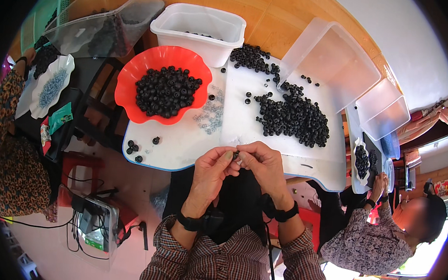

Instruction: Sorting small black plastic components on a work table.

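My left hand (211,165) and my right hand (263,165) meet at the near edge of a white table (193,143). Together their fingertips pinch one small black bead (236,155), with a tiny pale piece beside it. A red wavy-rimmed bowl (131,82) full of black beads lies to the upper left. On the white board to the upper right a big loose heap of black beads (296,118) is spread out. Small clear pieces (210,114) lie scattered between bowl and heap.
A white tub (199,29) stands behind the bowl, and clear plastic bins (334,62) lie at the right. A few stray beads (135,149) sit near the table's left corner. Another person (376,224) works at the right; a third sits at the far left (11,144).
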